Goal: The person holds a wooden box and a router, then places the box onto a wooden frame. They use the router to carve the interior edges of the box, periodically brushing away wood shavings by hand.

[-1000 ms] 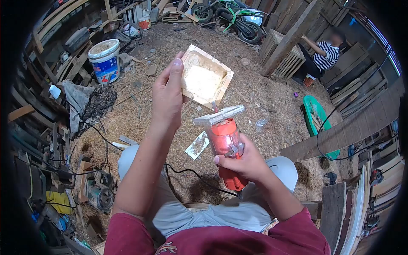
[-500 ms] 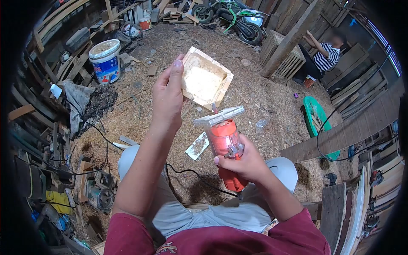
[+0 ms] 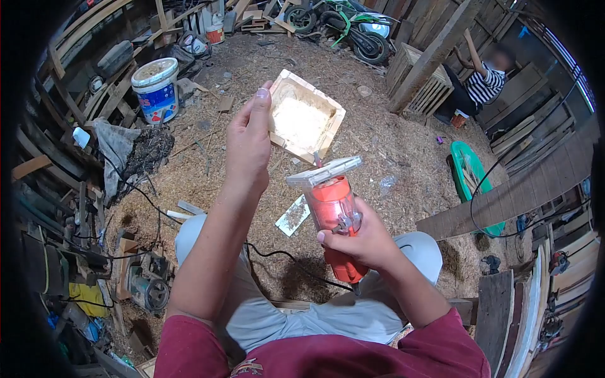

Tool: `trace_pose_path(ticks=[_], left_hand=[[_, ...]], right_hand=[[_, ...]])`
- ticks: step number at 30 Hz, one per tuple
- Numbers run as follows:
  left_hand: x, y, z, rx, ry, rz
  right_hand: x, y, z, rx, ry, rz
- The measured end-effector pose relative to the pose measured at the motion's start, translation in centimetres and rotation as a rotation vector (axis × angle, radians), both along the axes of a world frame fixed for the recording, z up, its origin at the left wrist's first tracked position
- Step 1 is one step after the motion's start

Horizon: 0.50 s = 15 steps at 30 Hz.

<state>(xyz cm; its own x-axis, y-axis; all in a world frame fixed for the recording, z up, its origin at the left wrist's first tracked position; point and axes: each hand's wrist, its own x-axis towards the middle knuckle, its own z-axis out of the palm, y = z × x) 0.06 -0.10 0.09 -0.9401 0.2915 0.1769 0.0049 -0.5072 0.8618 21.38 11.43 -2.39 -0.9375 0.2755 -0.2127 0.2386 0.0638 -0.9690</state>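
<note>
My left hand (image 3: 251,129) grips a small square wooden box (image 3: 305,120) by its left wall, thumb on the rim, with the hollow inside facing me. In my right hand (image 3: 360,238) is an orange trim router (image 3: 337,211), fingers wrapped round its body. Its clear square base plate points up and away from me, and the bit (image 3: 317,160) sticks out of it right at the box's lower edge. From the router's lower end a black cord (image 3: 287,254) runs off between my knees.
Sawdust and shavings cover the ground (image 3: 252,69). A white and blue bucket (image 3: 154,90) stands at left, a green tray (image 3: 467,179) at right. A motorbike (image 3: 356,31) is at the back. Beside a wooden post (image 3: 435,57), a person in a striped shirt (image 3: 484,85) sits.
My hands, the box and the router hold nearly the same position. The person at the back right has raised an arm higher.
</note>
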Motion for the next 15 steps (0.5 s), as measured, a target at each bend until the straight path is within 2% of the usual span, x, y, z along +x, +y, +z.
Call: trace_pose_path(ticks=[15], left_hand=[[0.13,-0.22,-0.12,-0.037,0.012,-0.002]], right_hand=[[0.04,-0.01,0.04,0.003,-0.011,0.004]])
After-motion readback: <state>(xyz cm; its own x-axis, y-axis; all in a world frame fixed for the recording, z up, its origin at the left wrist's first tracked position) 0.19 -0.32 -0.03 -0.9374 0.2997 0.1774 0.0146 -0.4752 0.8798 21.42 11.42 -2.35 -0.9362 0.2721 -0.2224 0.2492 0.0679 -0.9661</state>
